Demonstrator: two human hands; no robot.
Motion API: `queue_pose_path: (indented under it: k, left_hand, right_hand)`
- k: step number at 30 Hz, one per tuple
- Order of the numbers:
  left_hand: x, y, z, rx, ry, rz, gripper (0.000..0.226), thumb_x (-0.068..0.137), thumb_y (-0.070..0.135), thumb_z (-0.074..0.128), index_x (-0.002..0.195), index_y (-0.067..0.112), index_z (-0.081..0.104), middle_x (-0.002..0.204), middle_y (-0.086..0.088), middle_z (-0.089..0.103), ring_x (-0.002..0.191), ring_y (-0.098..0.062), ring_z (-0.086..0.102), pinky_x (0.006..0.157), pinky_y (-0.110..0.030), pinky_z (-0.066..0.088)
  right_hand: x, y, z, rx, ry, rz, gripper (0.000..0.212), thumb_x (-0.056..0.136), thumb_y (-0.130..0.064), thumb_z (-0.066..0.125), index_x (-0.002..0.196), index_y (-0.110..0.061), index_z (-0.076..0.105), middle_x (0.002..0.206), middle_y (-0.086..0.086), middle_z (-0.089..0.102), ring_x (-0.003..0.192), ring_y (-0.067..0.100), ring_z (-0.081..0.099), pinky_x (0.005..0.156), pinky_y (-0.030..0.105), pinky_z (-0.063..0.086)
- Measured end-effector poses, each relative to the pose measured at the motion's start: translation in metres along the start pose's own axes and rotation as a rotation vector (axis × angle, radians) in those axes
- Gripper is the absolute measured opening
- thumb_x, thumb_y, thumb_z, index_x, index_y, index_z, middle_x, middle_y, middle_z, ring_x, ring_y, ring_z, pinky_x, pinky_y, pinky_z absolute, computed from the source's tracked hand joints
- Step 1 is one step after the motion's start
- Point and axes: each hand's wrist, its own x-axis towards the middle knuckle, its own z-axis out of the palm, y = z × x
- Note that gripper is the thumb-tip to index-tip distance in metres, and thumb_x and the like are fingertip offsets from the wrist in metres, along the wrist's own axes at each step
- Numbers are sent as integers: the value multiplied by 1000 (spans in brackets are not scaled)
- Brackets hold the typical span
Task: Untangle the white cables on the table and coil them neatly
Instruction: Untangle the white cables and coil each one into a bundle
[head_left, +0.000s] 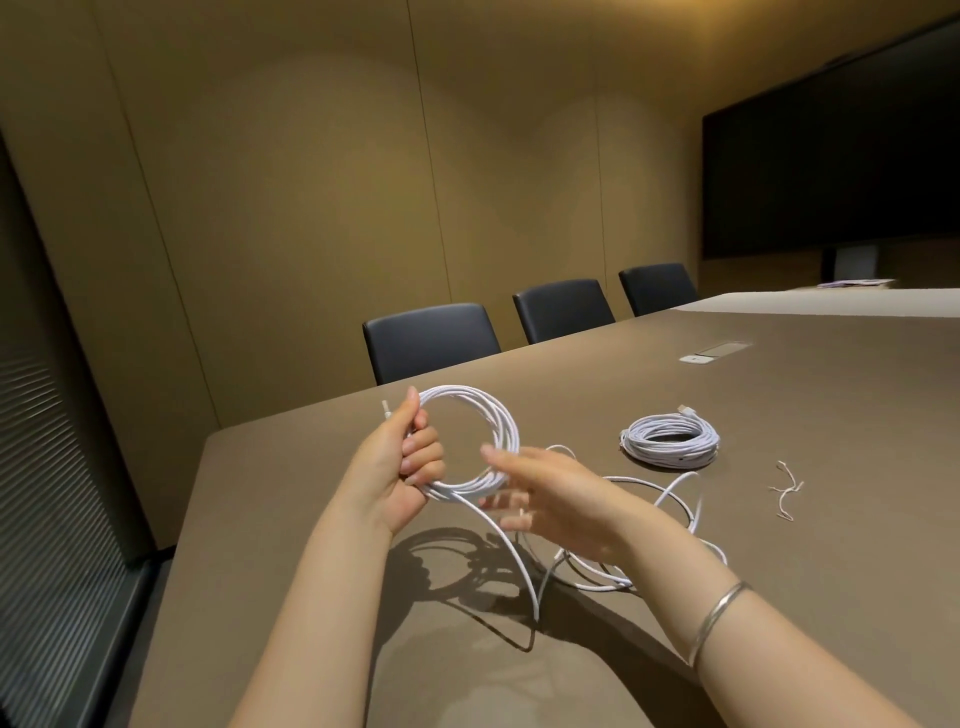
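White round cable coil (670, 439) lies finished on brown table (779, 519); left hand (400, 467) grips half-wound white cable ring (467, 441), right hand (550, 493), blurred, fingers apparently loose, beside it; loose loops (613, 566) remain uncoiled.

Brown table (779, 597), cables down on it.
Loose white cable loops (680, 512) sprawl under the right hand (550, 499); a finished coil (670, 440) lies beyond; a twist tie (785, 491) farther right.
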Motion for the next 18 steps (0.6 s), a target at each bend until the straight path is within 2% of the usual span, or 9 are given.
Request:
queue_pose_path:
  k: [2,4,6,8,10,12,15,18]
  left_hand:
    - [1,6,-8,-45,46,32,41,100,39,50,67,15,43,43,6,23,30,-4,20,28,-16,16]
    - [2,11,-14,-86,80,61,41,101,38,50,67,16,41,43,6,23,29,-5,19,27,-16,16]
    - [1,15,-21,-110,104,86,42,101,38,49,66,17,40,43,6,23,30,-6,19,28,-17,16]
    - [1,20,-27,-119,120,101,42,101,39,49,66,17,40,44,6,23,30,-6,19,28,-17,17]
    - [1,25,-33,-126,136,110,43,101,39,48,66,17,40,43,6,23,30,-7,19,28,-17,18]
    - [0,30,-37,-140,143,117,42,101,39,48,66,18,40,42,7,23,29,-7,19,27,-17,18]
    - [-3,37,-44,-171,160,131,43,101,39,48,65,18,40,43,7,24,30,-8,20,29,-16,16]
    - [-3,39,-49,-203,195,157,44,101,40,48,65,18,40,44,7,24,31,-8,20,30,-16,16]
  right_hand:
    - [-3,6,0,-239,-202,97,55,75,-40,79,119,-13,59,115,14,66,100,19,62,96,36,48]
    - [-5,13,-1,-480,-381,160,32,81,-28,77,108,-14,67,101,9,70,91,15,62,89,30,47]
    - [-5,19,2,-648,-425,190,3,83,-17,73,86,-17,72,86,4,69,83,15,62,86,29,48]
    - [-1,23,0,-747,-283,193,7,82,-14,72,76,-16,72,76,4,69,74,16,63,81,28,52]
    - [2,25,-9,-858,-102,191,7,81,-17,70,78,-12,69,59,0,64,58,14,60,62,22,50]
    - [6,26,-23,-865,93,173,12,83,-16,64,81,-5,67,54,3,60,50,18,56,52,23,45]
    - [7,23,-44,-810,397,137,22,83,-22,68,78,-1,70,54,5,57,49,20,54,54,28,46]
    - [0,17,-63,-929,660,95,34,75,-34,75,55,-12,58,51,0,50,56,22,49,56,29,36]
